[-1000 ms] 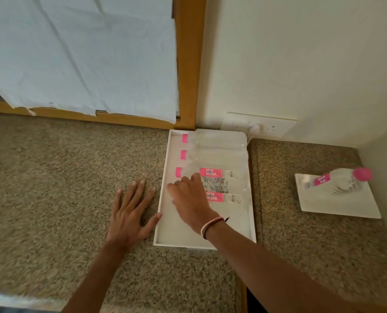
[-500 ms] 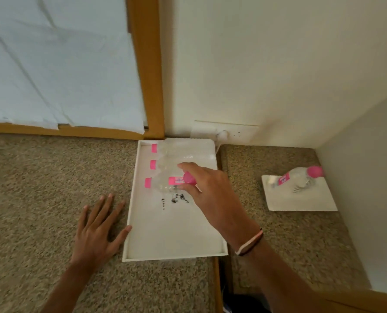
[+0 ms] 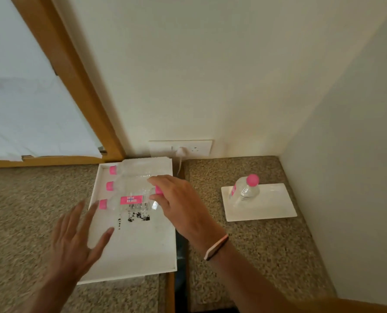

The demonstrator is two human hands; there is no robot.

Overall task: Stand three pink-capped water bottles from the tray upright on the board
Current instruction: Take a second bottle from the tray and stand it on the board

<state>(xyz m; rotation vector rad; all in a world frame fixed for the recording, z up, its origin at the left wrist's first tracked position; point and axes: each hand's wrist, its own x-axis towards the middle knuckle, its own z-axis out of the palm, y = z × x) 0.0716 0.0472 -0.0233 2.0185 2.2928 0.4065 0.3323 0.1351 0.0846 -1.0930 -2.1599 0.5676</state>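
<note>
Right hand (image 3: 179,199) is gripping one bottle (image 3: 134,201) by its capped end, over the tray (image 3: 143,256); whether it is lifted clear or touching the tray is unclear. Left hand (image 3: 75,242) is hovering open, fingers spread, over the tray's left rim, holding nothing. Three caps (image 3: 113,170) are showing along the tray's left side, bodies lying flat. One upright bottle (image 3: 244,190) is already standing on the board (image 3: 273,206), on the bench (image 3: 255,256) well apart to the right.

Judgement: clear thin plastic, probably light, walls flexing if squeezed, smooth and a bit slippery. Best hold is around the mid-body near the pink label (image 3: 131,199), so it sets down base first.
</note>
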